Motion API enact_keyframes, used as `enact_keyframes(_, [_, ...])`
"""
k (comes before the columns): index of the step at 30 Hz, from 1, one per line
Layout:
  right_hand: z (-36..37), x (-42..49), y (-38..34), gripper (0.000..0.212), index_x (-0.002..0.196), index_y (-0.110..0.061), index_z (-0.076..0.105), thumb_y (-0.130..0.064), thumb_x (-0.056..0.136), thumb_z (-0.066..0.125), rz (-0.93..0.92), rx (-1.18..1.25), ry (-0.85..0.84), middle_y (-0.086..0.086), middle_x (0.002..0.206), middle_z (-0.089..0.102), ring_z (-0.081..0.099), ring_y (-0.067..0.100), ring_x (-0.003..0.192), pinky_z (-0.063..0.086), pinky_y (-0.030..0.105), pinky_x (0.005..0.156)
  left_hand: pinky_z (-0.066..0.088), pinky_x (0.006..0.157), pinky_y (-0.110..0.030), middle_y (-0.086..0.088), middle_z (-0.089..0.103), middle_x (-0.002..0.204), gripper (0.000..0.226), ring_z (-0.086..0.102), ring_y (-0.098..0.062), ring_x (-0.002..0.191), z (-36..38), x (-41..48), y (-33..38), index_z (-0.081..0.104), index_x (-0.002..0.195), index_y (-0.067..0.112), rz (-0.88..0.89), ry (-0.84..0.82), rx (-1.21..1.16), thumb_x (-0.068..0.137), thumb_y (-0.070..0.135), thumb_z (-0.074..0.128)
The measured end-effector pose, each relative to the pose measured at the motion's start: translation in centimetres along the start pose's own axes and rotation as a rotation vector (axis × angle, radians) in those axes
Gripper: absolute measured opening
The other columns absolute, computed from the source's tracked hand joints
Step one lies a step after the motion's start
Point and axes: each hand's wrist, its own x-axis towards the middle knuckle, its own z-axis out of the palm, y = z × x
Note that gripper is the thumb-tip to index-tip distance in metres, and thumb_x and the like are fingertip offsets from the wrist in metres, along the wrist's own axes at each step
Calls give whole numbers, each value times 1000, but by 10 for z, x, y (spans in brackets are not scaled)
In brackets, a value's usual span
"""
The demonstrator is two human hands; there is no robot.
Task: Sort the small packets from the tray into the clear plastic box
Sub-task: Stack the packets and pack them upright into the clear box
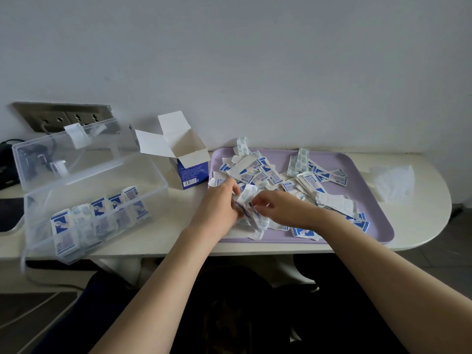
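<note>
A lilac tray [362, 159] on the white table holds a loose heap of several small blue-and-white packets [258, 172]. At the tray's near left corner my left hand [219, 203] grips a small bunch of packets [246, 198]. My right hand [275, 206] pinches the same bunch from the right side. To the left stands the clear plastic box [158, 185] with its lid [76, 152] tipped back. Several packets [97, 221] stand in a row inside it.
An opened blue-and-white carton [190, 169] stands between the box and the tray. A crumpled white tissue [393, 183] lies right of the tray. A wall socket plate [63, 116] and dark cables sit behind the box. The table's front edge runs just below the tray.
</note>
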Motion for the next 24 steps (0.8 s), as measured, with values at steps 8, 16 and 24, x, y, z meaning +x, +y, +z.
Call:
enact_keyframes(8, [5,0,2,33,112,-16,49,-20,84,66,-16,-38,-49,-3,104,49,46,11,93,35,20,78,48,67,-32,-6,63,86,13,58,-22,77,2,-1,0,65,94,6,-24,8,77,85,5,56])
enact_keyframes(16, [3,5,2,31,114,-11,53,-21,87,62,50,15,146,1,97,59,54,19,85,42,28,72,41,62,-29,-7,60,96,29,54,-22,79,-12,0,4,49,117,8,-24,18,61,87,7,53])
enact_keyframes(24, [0,5,3,18,107,-8,60,-15,92,52,51,-5,235,9,103,66,59,29,93,49,37,80,44,71,-40,-9,63,95,12,57,-32,90,-23,-2,10,47,100,11,29,150,13,91,11,56])
